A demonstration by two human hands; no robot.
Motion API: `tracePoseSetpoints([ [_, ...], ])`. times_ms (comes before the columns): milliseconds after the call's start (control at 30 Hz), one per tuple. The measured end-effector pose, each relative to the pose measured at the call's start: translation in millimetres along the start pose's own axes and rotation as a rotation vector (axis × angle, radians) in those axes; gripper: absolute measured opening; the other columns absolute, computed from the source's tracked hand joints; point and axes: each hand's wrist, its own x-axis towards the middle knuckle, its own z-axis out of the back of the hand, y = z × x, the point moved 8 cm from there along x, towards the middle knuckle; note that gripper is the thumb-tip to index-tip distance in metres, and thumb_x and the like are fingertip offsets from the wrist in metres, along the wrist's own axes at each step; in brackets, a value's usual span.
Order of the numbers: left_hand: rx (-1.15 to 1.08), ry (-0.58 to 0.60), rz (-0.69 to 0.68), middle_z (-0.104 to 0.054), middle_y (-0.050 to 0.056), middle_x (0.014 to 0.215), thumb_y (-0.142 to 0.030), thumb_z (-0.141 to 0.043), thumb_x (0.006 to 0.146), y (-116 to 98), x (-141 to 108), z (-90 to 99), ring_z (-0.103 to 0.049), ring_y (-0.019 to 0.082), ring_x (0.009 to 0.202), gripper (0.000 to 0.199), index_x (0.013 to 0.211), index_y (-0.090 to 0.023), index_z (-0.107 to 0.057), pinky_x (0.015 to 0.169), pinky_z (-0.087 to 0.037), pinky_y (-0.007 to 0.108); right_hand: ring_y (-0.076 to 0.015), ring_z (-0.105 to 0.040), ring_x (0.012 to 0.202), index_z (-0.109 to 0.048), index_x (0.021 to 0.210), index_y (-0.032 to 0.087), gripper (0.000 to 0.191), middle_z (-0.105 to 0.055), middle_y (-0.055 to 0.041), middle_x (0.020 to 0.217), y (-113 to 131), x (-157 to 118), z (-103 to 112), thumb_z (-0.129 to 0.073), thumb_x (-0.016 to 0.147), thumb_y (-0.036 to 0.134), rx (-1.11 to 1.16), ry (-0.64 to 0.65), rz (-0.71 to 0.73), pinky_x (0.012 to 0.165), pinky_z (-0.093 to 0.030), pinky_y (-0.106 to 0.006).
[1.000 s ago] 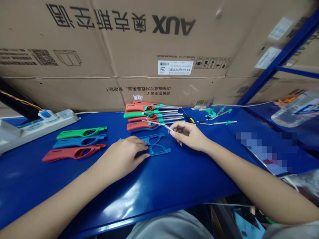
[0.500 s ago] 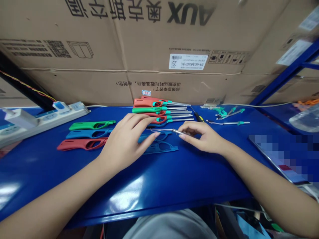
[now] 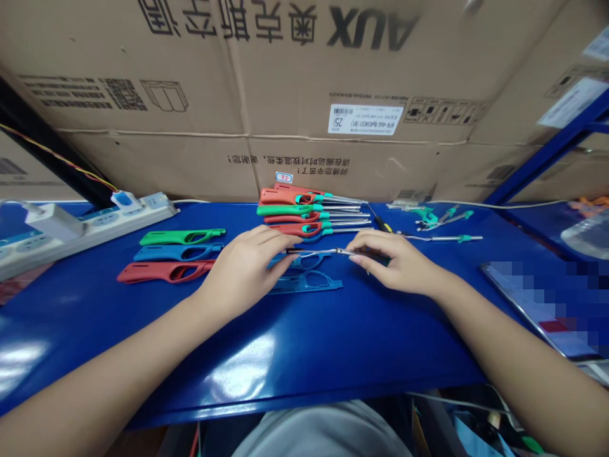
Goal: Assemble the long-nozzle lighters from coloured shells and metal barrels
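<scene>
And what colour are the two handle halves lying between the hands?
Both handle halves are blue; the head view shows them.

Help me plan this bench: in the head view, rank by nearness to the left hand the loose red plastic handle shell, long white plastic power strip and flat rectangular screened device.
From the left hand:
1. Red plastic handle shell: just left.
2. White plastic power strip: farther left, toward the back.
3. Flat rectangular device: far right, past the right hand.
</scene>
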Motion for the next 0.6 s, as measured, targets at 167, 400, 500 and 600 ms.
tracePoseSetpoints([
  [167, -0.007, -0.024, -0.010, -0.076, 0.008, 0.109, -0.020, -0.060, 0.099, -3, 1, 5.9, -0.068, 0.023, 0.105, 0.018, 0.113, -0.014, -0.069, 0.094, -0.055, 0.038, -0.0185, -0.067, 0.091, -0.064, 0.119, 0.021, 0.022, -0.071, -0.0077, 0.109, -5, -1, -2, -0.056, 0.099, 0.024, -0.038, 0.022, -0.027, 0.080, -0.055, -0.033],
  [400, 0.005, -0.051, -0.034, -0.076, 0.007, 0.105, -0.021, -0.059, 0.100, -9, 2, 11.9, -0.069, 0.022, 0.098, 0.017, 0.110, -0.014, -0.070, 0.091, -0.056, 0.037, -0.0188, -0.067, 0.117, -0.057, 0.136, 0.024, 0.035, -0.070, -0.0063, 0.129, 3, -2, -6, -0.049, 0.103, 0.021, -0.091, 0.047, 0.041, 0.100, -0.053, -0.034],
  [500, 0.019, -0.054, -0.033, -0.077, 0.008, 0.103, -0.021, -0.059, 0.100, -9, 2, 13.5, -0.069, 0.023, 0.096, 0.017, 0.109, -0.013, -0.071, 0.089, -0.056, 0.038, -0.0171, -0.068, 0.114, -0.059, 0.132, 0.022, 0.031, -0.071, -0.0060, 0.126, 5, -2, -8, -0.050, 0.102, 0.019, -0.091, 0.049, 0.057, 0.099, -0.054, -0.031],
  [600, 0.022, -0.052, -0.037, -0.077, 0.009, 0.102, -0.021, -0.058, 0.100, -10, 2, 13.9, -0.068, 0.023, 0.095, 0.018, 0.108, -0.012, -0.071, 0.087, -0.056, 0.038, -0.0164, -0.070, 0.110, -0.059, 0.129, 0.022, 0.029, -0.072, -0.0058, 0.122, 6, -3, -9, -0.050, 0.102, 0.018, -0.098, 0.048, 0.060, 0.097, -0.055, -0.030],
])
